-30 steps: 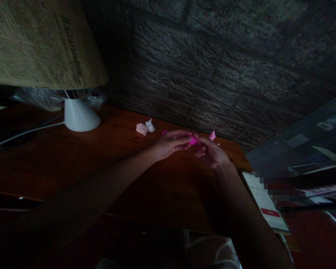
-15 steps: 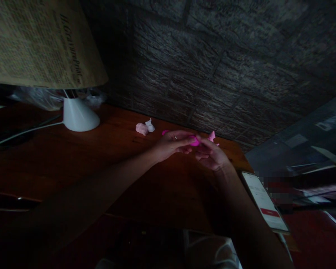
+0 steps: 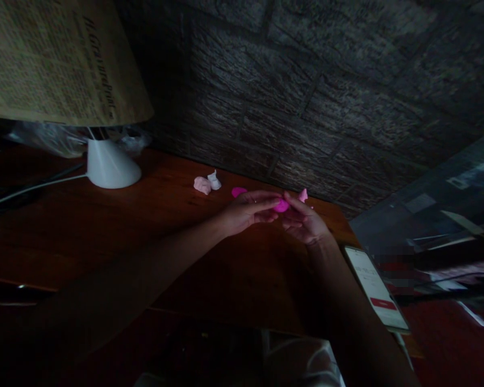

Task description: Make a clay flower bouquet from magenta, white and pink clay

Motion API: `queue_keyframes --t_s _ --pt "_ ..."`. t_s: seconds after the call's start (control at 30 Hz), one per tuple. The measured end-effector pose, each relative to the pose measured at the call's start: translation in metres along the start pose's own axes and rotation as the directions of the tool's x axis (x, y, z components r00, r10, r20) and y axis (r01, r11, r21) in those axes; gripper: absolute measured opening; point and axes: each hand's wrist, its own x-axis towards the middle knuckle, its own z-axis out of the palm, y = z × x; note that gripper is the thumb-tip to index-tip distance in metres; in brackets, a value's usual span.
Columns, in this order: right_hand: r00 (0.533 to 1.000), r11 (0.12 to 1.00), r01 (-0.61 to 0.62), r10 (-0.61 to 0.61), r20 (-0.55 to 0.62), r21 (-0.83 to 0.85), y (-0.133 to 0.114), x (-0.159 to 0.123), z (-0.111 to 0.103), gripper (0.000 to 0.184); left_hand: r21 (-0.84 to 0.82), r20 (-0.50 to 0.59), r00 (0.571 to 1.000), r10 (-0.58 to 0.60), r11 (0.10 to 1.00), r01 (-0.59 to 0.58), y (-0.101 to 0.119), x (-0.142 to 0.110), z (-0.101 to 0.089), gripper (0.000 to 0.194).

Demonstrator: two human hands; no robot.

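Between my two hands is a small bright pink lump [image 3: 281, 205], soft-looking like modelling clay. My left hand [image 3: 252, 210] pinches it from the left with thumb and fingers. From the right, my right hand [image 3: 304, 219] grips the same lump, its lower fingers curled beneath. Behind my left hand a flat magenta piece [image 3: 238, 191] lies on the wooden table [image 3: 173, 226], partly hidden by the hand. A lighter pink piece [image 3: 303, 195] stands just beyond my right hand. Farther left, a pale pink lump [image 3: 202, 185] touches a white lump [image 3: 214, 180].
A lamp with a white cone base [image 3: 111, 166] and a newsprint shade [image 3: 64, 64] stands at the left, its cable running left. A dark brick wall [image 3: 242, 107] closes off the back. A lit phone [image 3: 377, 290] lies at the table's right edge, cable attached.
The hands stay close together on the pink lump, which shows a little more between the fingers. More of the magenta piece behind my left hand is visible. The view has shifted slightly.
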Motion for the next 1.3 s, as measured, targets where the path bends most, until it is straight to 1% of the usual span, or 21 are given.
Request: queue_keyframes --t_s 0.13,0.2,0.27,0.37,0.47,0.53,0.6,0.67,0.73,0.93,1.13,1.2,1.3 --pt "0.999 0.999 0.011 -0.013 -0.032 -0.053 0.0 0.0 0.003 0.035 -0.084 -0.003 1.0 0.001 0.997 -0.001 0.0 0.003 -0.002 0.015" --pt "0.999 0.998 0.021 -0.023 -0.025 -0.06 -0.001 -0.001 0.004 0.035 -0.099 0.014 1.0 0.009 0.995 -0.008 0.0 0.004 -0.002 0.014" --pt "1.0 0.998 0.024 -0.024 -0.001 -0.054 -0.001 -0.002 0.006 0.035 -0.087 0.029 0.999 0.035 0.996 -0.032 0.001 0.004 -0.002 0.018" --pt "1.0 0.999 0.021 -0.021 0.01 -0.033 -0.001 -0.002 0.007 0.036 -0.006 0.025 0.998 0.065 0.998 -0.065 0.004 0.002 -0.002 0.024" --pt "1.0 1.0 0.01 -0.01 -0.025 -0.012 -0.001 -0.002 0.007 0.035 0.168 0.047 0.996 0.072 0.983 -0.079 0.012 -0.001 -0.002 0.036" --pt "0.999 1.0 -0.023 0.023 -0.031 0.001 -0.001 -0.002 0.005 0.032 0.299 0.073 0.993 0.092 0.948 -0.11 0.017 -0.003 -0.001 0.039" --pt "0.998 0.998 -0.064 0.065 -0.02 0.027 -0.002 -0.001 0.003 0.03 0.405 0.081 0.986 0.145 0.899 -0.166 0.021 -0.005 -0.001 0.037" --pt "0.995 0.994 -0.096 0.097 -0.012 0.059 -0.003 -0.001 0.001 0.029 0.483 0.079 0.979 0.187 0.852 -0.202 0.023 -0.007 0.0 0.036" --pt "0.994 0.99 -0.113 0.114 -0.008 0.08 -0.003 0.0 -0.002 0.028 0.539 0.073 0.977 0.203 0.816 -0.21 0.023 -0.008 0.001 0.037" --pt "0.989 0.982 -0.15 0.148 0.023 0.115 -0.004 0.003 -0.006 0.022 0.606 0.062 0.965 0.255 0.758 -0.239 0.019 -0.008 0.0 0.036" --pt "0.981 0.963 -0.187 0.192 -0.009 0.195 -0.004 0.004 -0.004 0.018 0.64 0.067 0.941 0.332 0.709 -0.295 0.015 -0.007 -0.001 0.022" --pt "0.98 0.956 -0.188 0.199 -0.026 0.226 -0.005 0.003 -0.002 0.018 0.673 0.093 0.927 0.364 0.663 -0.328 0.014 -0.008 -0.001 0.021" --pt "0.98 0.947 -0.174 0.193 -0.046 0.27 -0.006 0.003 0.0 0.021 0.739 0.154 0.893 0.423 0.55 -0.388 0.012 -0.009 -0.003 0.027"
